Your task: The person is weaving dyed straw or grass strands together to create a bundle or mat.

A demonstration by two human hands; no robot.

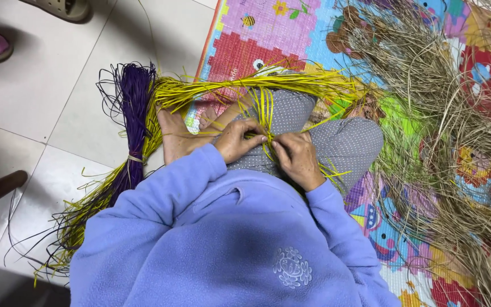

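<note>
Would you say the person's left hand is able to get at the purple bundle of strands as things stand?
Probably yes: the purple bundle lies uncovered on the floor to the left hand's side, though that hand is busy with yellow strands.

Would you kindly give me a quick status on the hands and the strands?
Left hand and right hand both pinching thin yellow straw strands over lap. Purple strand bundle on floor, left side. Nothing obstructing.

Purple strand bundle (132,108), dry straw heap (456,136) — colourful play mat (268,40), sandals (58,8)
</note>
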